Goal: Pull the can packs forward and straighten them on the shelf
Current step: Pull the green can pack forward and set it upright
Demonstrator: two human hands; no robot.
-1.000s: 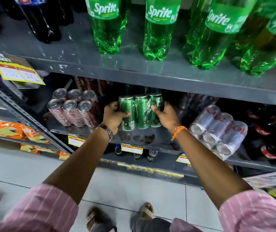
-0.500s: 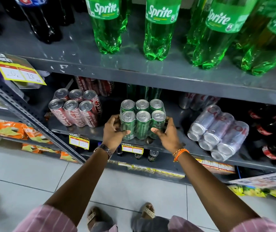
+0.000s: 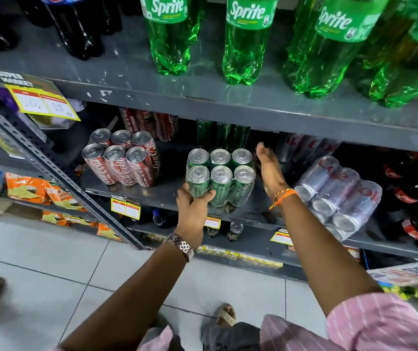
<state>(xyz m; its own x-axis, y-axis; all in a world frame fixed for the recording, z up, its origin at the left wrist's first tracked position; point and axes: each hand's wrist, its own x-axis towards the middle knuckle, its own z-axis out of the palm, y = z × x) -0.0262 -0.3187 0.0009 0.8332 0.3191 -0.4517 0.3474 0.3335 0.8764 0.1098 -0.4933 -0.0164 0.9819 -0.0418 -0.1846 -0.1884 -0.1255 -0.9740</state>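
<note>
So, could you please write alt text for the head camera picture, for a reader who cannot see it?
A person's left hand grips the front left corner of a green six-can pack standing near the front edge of a grey shop shelf, while the right hand reaches open past the pack's right side. A red can pack stands to the left, and a silver can pack lies tipped to the right.

1 view only: the head camera, worn by the person, looks forward and steeply down at close range onto a grey shelf (image 3: 203, 97) unit. The wide-angle lens bows straight edges (most visibly at the frame borders). Both forearms enter from the bottom; the tiled floor (image 3: 51, 262) fills the lower left.
</note>
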